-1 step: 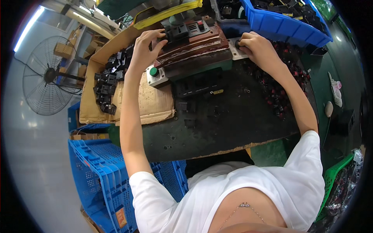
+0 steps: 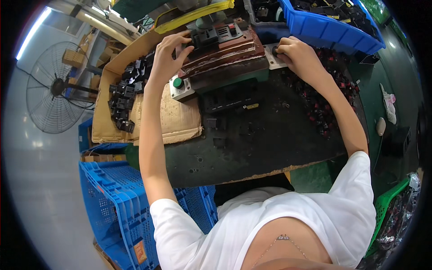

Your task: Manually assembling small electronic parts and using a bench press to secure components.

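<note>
My left hand (image 2: 170, 51) is at the left end of a black plastic housing (image 2: 204, 38), its thumb and fingers curved about that end. The housing lies on a stepped red-brown fixture block (image 2: 225, 58), under the head of a machine. A green push button (image 2: 178, 83) on a light metal box stands just below my left wrist. To the right of the block, my right hand (image 2: 294, 53) has its bent fingers over a dark round knob (image 2: 275, 51) on a light metal plate (image 2: 275, 63). The fingers partly hide the knob.
A cardboard tray (image 2: 175, 123) with black parts lies at left; a blue bin (image 2: 333, 27) of parts stands far right. Small red and black pieces (image 2: 326, 103) are heaped at right. A black strip-shaped part (image 2: 229, 101) lies before the block. Blue crates (image 2: 112, 189) stand lower left.
</note>
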`<act>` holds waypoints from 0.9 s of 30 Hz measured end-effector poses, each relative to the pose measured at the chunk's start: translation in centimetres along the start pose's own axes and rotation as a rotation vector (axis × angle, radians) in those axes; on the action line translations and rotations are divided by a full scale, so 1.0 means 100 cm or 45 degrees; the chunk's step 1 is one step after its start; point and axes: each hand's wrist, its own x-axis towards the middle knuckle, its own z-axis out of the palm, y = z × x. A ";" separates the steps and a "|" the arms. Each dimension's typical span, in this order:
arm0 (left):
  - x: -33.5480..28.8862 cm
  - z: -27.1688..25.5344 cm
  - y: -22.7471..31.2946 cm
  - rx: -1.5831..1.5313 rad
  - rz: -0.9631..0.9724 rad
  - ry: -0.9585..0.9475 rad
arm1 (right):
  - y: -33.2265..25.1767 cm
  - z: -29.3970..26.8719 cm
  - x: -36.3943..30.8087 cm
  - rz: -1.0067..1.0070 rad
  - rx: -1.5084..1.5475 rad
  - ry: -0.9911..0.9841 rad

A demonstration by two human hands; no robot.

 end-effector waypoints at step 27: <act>-0.097 0.005 0.020 0.139 -0.347 0.192 | 0.025 -0.002 0.021 -0.091 0.191 -0.265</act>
